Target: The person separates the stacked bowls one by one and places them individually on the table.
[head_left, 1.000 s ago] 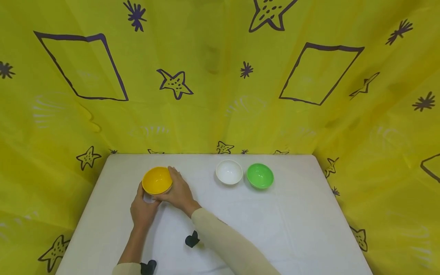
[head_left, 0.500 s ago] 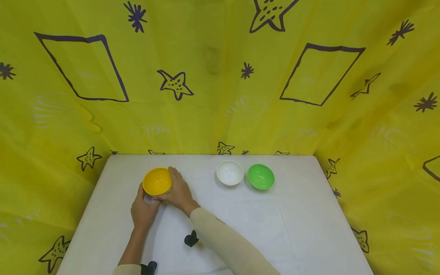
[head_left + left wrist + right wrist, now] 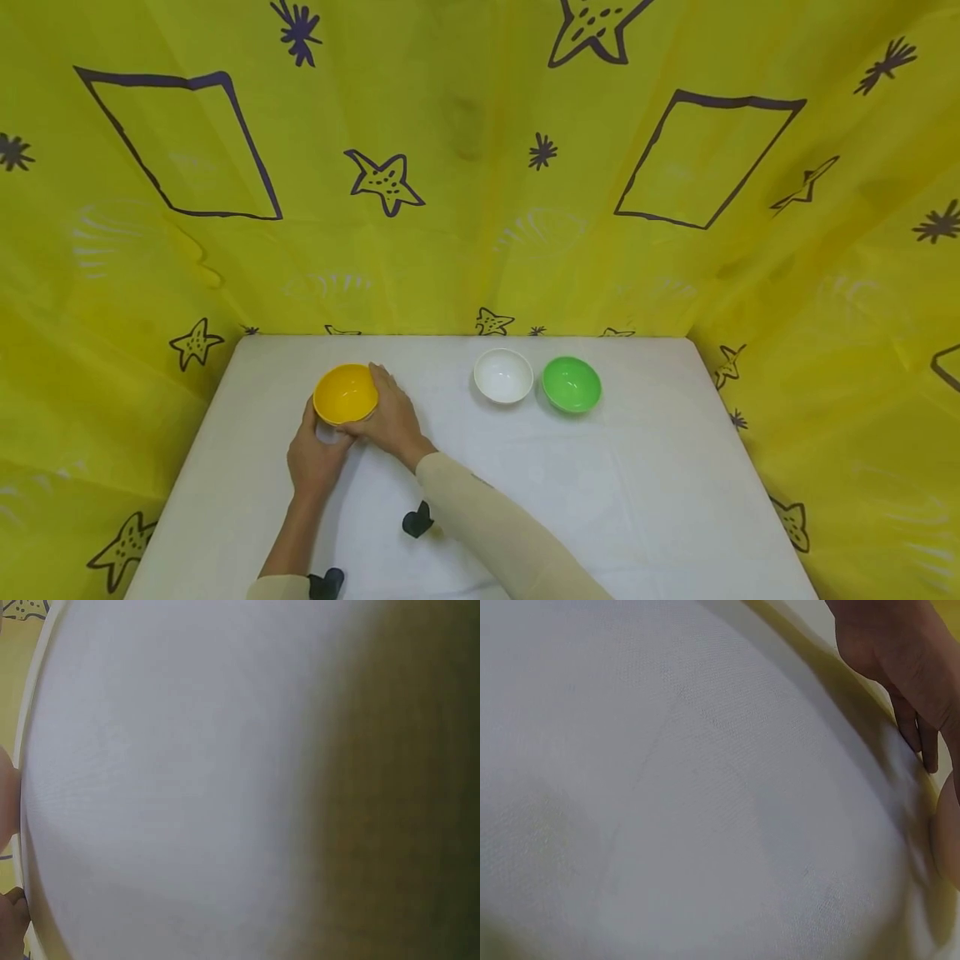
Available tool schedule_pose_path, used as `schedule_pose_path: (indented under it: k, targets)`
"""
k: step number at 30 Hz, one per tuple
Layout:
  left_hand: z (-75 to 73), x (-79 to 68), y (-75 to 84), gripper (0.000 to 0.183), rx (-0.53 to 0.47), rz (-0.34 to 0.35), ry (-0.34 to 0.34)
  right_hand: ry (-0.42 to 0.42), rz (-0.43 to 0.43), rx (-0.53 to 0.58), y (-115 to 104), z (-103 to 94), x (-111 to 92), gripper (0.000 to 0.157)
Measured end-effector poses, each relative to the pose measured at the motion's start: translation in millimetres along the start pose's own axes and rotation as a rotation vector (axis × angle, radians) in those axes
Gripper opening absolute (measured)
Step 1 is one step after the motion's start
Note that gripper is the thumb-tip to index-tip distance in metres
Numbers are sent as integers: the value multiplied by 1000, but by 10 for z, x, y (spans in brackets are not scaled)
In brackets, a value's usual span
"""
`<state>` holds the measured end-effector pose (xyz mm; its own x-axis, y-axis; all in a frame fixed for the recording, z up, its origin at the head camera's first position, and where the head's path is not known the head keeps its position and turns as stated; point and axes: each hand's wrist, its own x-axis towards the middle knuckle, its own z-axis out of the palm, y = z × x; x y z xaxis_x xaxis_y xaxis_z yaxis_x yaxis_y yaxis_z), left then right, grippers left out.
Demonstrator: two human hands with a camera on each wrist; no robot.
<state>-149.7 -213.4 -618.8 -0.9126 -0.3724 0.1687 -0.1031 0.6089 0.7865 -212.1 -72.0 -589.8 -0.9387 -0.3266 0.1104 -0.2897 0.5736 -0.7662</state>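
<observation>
A yellow bowl (image 3: pixel 345 394) is upright at the back left of the table in the head view, held between both hands. My left hand (image 3: pixel 316 460) grips it from the left and front, its fingers partly hidden behind the bowl's wall. Against the right side, my right hand (image 3: pixel 390 422) grips it, with the thumb across the front and the fingers reaching up to the rim. Both wrist views mostly show white cloth, with bits of hand at the edges. To the right stand a white bowl (image 3: pixel 503 377) and a green bowl (image 3: pixel 572 385), side by side.
White cloth covers the table (image 3: pixel 660 483). A yellow curtain (image 3: pixel 450 250) with drawn stars and frames encloses its back and sides. Dark wrist-mount pieces, one by the right sleeve (image 3: pixel 417 520) and one by the left sleeve (image 3: pixel 326 584), stick out over the table.
</observation>
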Motion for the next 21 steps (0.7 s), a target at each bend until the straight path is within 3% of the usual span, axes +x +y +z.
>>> schedule_pose_path:
  k: [10, 21]
  targets:
    - [1, -16, 25, 90, 15, -21, -24, 28, -6, 34, 20, -1, -43, 107]
    - [35, 1, -29, 92, 29, -1, -17, 36, -32, 75, 12, -50, -37, 106]
